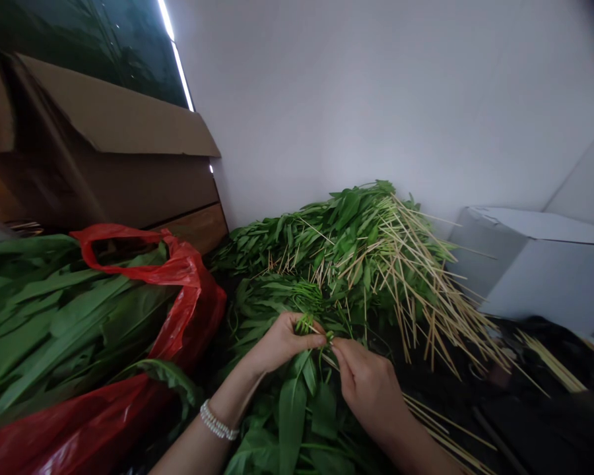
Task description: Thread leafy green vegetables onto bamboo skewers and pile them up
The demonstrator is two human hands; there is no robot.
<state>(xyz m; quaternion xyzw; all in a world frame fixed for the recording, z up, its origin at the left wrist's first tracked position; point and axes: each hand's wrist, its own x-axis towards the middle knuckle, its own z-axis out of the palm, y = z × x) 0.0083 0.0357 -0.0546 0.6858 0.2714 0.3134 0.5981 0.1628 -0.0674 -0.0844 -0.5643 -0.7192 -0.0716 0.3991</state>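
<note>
Near the bottom centre, my left hand (290,340) is closed on a small bunch of green stems, its thumb pressed along a thin stick. My right hand (366,379) touches the same bunch from the right with pinched fingertips close to my left thumb. Long green leaves (292,415) hang below both hands. Just beyond them lies a heap of thin green stems (304,293). Farther back is a large pile of leafy bundles (346,211) with pale wooden sticks (426,284) poking out to the right.
A red plastic bag (198,310) full of broad leaves (69,323) stands at the left, before an open cardboard box (143,178). At the right are a white box (539,264) and loose sticks (552,359) on black material. A pale wall (351,99) rises behind.
</note>
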